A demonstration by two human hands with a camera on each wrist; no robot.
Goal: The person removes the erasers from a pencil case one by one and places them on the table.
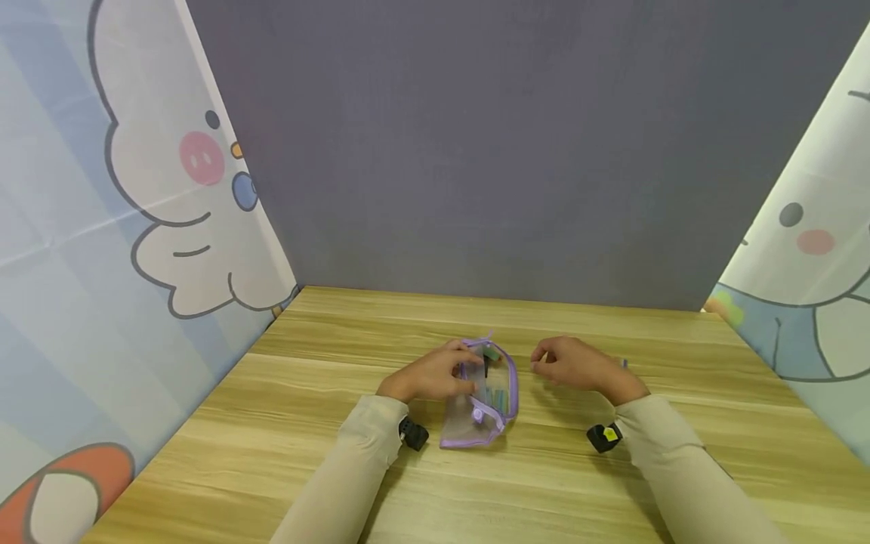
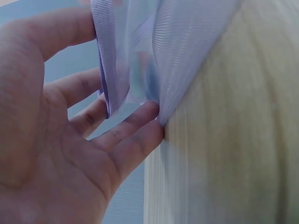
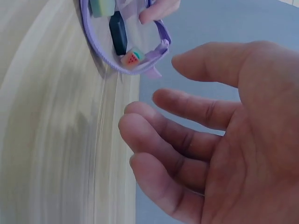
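The left hand [image 1: 435,372] reaches over the left side of the pouch [image 1: 461,425], which sits on the table [image 1: 272,453] between the two hands, its mouth spread. The grip is loose — thumb and fingers bent round the purple-edged rim, gaps between the fingers, the lower fingertips close to the wood. The right hand [image 1: 571,361] hangs just right of the pouch, fingers half curled, thumb well apart from the lower fingers; it holds nothing.

In the left wrist view the thumb's tip is lost behind the rim, and the contents are only blurred colour through the mesh. The right wrist view shows a black thing [image 3: 118,33] I cannot identify, a watermelon-printed cube [image 3: 133,58] just beside it, and a green block [image 3: 102,7] cut off by the top edge. A small purple bit [image 1: 624,363] pokes out behind the right wrist — mostly hidden, so I cannot tell what it is. Both sleeves [image 1: 686,468] run out of the picture below
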